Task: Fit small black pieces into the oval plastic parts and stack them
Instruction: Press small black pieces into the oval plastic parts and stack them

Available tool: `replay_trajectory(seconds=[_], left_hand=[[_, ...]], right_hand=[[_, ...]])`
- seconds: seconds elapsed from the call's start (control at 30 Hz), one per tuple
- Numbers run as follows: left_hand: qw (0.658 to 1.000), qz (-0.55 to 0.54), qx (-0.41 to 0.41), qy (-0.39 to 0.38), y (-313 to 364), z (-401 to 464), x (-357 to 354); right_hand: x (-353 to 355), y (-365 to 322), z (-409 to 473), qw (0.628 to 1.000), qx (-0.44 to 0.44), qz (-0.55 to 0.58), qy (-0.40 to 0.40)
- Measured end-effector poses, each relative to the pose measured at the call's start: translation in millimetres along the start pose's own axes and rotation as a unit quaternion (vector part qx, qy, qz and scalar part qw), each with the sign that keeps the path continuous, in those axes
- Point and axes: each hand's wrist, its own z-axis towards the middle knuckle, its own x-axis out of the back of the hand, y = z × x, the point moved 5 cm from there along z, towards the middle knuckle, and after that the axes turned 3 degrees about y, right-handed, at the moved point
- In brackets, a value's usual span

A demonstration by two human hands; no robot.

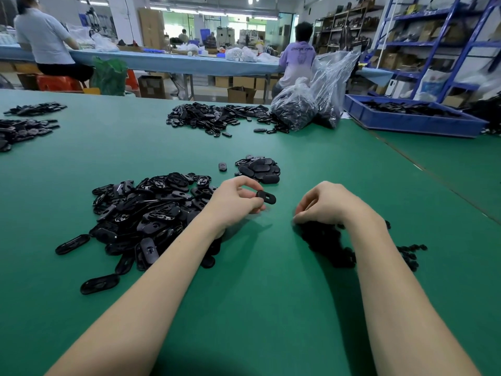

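Head view: left hand (233, 200) pinching an oval part (266, 197), long axis pointing right toward right hand (322, 203), close beside. Right fingers curled over the small pieces (328, 244) (blurred, possibly pinching one; cannot tell). Done stack (259, 167) just beyond. No readable writing nearby.

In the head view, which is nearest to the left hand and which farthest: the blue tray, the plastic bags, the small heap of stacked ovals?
1. Small heap of stacked ovals, just beyond the left hand.
2. Plastic bags, far, to the right.
3. Blue tray, far right edge.
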Motion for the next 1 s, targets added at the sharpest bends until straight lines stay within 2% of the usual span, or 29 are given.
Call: replay_trajectory(seconds=[0.33, 0.53, 0.73, 1.0], left_hand=[[1.000, 0.013, 0.009, -0.001, -2.1, 0.6, -0.7], [1.000, -0.005, 0.012, 0.005, -2.8, 1.0, -0.6], [0.999, -0.042, 0.018, 0.007, -2.6, 0.8, 0.8], [1.000, -0.029, 0.006, 0.002, 0.0, -0.1, 1.8]], right_hand=[[-2.2, -7.9, 0.9, 0.998, 0.020, -0.051, 0.007], [-2.9, -15.1, 3.9, 0.991, 0.073, 0.102, 0.053], [-5.1, -27.7, -0.4, 0.950, 0.094, 0.291, 0.063], [-9.8, -29.2, -1.9, 0.928, 0.075, 0.365, 0.031]])
